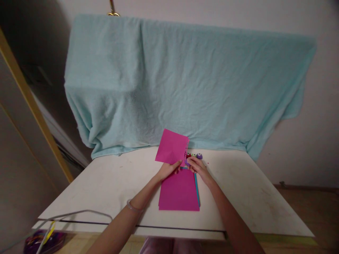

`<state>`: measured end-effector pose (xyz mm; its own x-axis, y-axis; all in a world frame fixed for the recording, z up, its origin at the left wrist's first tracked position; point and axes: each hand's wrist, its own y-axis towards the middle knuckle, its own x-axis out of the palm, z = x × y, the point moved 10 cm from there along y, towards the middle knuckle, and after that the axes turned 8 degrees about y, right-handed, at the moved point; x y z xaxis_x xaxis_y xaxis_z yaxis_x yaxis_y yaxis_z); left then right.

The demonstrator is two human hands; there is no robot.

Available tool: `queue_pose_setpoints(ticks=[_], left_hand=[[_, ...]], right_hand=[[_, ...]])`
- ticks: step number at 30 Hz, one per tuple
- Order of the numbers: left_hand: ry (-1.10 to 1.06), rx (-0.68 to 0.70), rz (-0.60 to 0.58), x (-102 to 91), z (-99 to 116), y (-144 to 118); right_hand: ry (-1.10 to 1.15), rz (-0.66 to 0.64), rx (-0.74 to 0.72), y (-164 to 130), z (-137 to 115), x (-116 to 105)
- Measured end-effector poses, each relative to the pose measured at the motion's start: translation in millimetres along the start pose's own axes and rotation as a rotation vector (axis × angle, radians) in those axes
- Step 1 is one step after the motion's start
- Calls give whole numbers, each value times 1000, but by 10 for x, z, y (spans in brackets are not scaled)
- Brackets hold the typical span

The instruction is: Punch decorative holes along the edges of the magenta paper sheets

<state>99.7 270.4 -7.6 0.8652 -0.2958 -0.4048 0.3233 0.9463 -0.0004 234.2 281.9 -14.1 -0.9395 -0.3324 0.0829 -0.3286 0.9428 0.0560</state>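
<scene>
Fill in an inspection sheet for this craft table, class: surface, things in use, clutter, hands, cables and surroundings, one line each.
Surface: white table, lightly marked.
Things in use: pink sheet held up, small holes along its right edge; purple punch at that edge; stack of paper lying flat, pink on top, blue edge showing.
Clutter: small punches behind the hands; tiny paper bits near them.
Hands: left hand grips the pink sheet; right hand on the purple punch.
Cables: grey cable at the front left edge.
Surroundings: pale blue towel draped behind; wooden floor.
</scene>
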Motion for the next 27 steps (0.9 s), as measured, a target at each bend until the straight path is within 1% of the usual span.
queue_pose_setpoints(ticks=[5, 8, 10, 13, 16, 22, 26, 27], left_hand=[[29, -53, 13, -17, -54, 14], [36, -82, -2, 11, -89, 28], [39, -89, -39, 62, -105, 37], [40, -60, -36, 81, -96, 57], [46, -39, -49, 101, -99, 76], [63, -65, -75, 95, -146, 94], [56, -77, -48, 63, -154, 94], [74, -57, -28, 47, -135, 96]], right_hand=[[28, -8, 26, 16, 101, -16], [32, -22, 22, 40, 138, -30], [34, -38, 30, 56, 169, -29], [23, -52, 38, 67, 184, -21], [7, -68, 34, 57, 145, 19], [-14, -56, 37, 9, 13, 94], [-25, -37, 37, -7, -29, 109], [-31, -29, 45, -9, -20, 102]])
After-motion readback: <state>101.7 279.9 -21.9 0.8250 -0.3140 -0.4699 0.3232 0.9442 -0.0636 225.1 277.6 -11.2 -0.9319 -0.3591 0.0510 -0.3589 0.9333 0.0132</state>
